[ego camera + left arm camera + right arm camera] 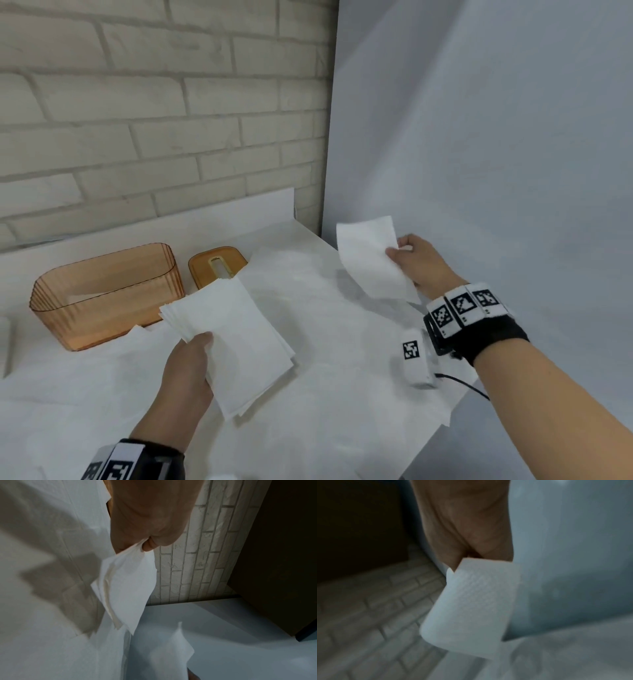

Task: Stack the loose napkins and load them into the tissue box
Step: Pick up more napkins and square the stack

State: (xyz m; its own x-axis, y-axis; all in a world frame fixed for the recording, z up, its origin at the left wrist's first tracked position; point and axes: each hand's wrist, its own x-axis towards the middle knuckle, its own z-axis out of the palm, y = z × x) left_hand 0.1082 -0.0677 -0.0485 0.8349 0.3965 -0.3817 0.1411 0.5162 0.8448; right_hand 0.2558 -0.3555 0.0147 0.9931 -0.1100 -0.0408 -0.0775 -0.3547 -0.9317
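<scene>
My left hand (191, 363) grips a stack of white napkins (233, 339) above the white counter (342, 359), thumb on top; the left wrist view shows the stack (125, 588) pinched below the palm (145, 547). My right hand (414, 260) pinches a single white napkin (370, 260) in the air at the counter's right side; the same napkin (471, 604) hangs blurred below the fingers (471, 550) in the right wrist view. An open amber tissue box (106, 294) stands at the back left. Its amber lid (215, 267) lies beside it, partly hidden by the stack.
A brick wall (154, 120) backs the counter and a pale panel (479, 137) closes the right side. The counter's right edge (442, 428) runs diagonally near my right wrist. More white paper (137, 335) lies flat by the box.
</scene>
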